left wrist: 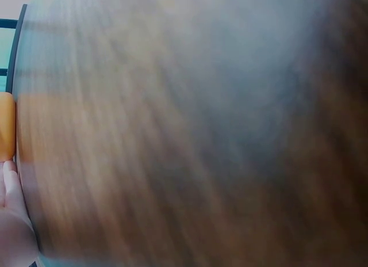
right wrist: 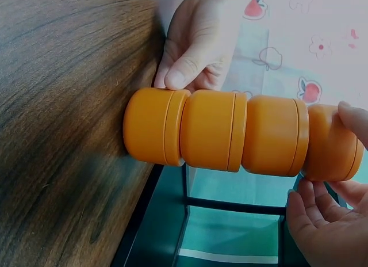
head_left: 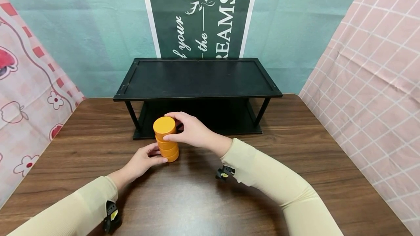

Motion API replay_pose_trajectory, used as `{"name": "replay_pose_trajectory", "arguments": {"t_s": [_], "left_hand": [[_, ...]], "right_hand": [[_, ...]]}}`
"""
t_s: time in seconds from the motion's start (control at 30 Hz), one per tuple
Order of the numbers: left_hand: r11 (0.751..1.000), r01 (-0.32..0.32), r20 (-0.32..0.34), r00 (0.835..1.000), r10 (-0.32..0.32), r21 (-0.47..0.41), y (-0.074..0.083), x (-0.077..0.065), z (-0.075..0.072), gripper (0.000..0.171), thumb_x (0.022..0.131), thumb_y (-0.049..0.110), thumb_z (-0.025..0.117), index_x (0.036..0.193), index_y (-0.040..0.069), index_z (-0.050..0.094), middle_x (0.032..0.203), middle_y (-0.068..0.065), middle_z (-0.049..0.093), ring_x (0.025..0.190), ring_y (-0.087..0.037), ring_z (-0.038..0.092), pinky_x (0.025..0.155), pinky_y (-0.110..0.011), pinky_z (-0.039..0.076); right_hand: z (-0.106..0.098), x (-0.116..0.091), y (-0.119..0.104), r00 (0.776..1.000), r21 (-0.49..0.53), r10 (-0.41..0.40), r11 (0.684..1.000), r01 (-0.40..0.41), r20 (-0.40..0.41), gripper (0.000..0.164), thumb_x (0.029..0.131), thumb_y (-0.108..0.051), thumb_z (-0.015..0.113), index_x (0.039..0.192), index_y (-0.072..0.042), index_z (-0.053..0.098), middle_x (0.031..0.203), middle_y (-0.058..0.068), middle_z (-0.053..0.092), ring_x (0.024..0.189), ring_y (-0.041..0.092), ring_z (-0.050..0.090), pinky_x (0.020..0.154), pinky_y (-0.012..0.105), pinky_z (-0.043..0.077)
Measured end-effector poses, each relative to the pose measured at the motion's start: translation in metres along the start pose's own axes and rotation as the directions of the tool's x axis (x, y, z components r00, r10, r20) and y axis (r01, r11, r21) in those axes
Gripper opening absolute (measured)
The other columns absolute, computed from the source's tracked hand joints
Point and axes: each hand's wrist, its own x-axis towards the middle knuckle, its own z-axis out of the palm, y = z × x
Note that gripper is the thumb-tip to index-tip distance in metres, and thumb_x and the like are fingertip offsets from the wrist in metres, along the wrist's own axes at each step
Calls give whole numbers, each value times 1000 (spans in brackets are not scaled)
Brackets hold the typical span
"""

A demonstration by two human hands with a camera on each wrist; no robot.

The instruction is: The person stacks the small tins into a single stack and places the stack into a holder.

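Note:
Several small orange lidded jars [right wrist: 211,132] stand in one upright stack on the table, slightly uneven from jar to jar. At the top, my right hand [head_left: 193,131] grips the uppermost jar [head_left: 164,125] between thumb and fingers. My left hand [head_left: 142,161] holds the bottom jar [right wrist: 150,126] low at its left side, thumb in front and fingers behind. The right wrist view shows the left thumb against that jar's lid edge. In the left wrist view only a piece of an orange jar [left wrist: 6,126] and part of the hand appear at the left edge.
A black two-tier rack [head_left: 197,79] stands just behind the stack, its lower shelf [head_left: 210,119] close to the jars. Wooden tabletop [head_left: 197,192] spreads in front. Patterned cloths hang at the left [head_left: 29,94] and right [head_left: 370,83], with a teal curtain [head_left: 98,28] behind.

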Motion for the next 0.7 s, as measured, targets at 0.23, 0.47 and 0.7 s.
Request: {"name": "replay_pose_trajectory", "arguments": {"t_s": [0.23,0.47,0.7], "left_hand": [[1000,0,-4,1000,0,-7,-2,1,1,52,83,14,72,126,-4,51,119,-18,58,107,-29,56,86,-22,45],[1000,-5,-4,1000,5,-9,-2,0,1,51,83,14,72,126,-5,51,118,-18,58,106,-29,56,86,-22,45],[1000,-3,-6,1000,3,1,-2,0,0,51,83,15,72,126,-4,52,119,-18,58,106,-29,56,86,-22,45]], "right_hand": [[2,2,2,1000,-23,-8,1000,8,1,63,80,-31,75,133,-11,47,115,-2,53,96,9,51,83,23,47],[2,2,2,1000,-22,-6,1000,6,9,63,80,-31,74,134,-10,47,116,-1,53,96,9,51,84,26,48],[2,2,1,1000,-18,-3,1000,3,30,68,81,-31,74,137,-8,43,121,0,52,99,10,51,85,28,48]]}}
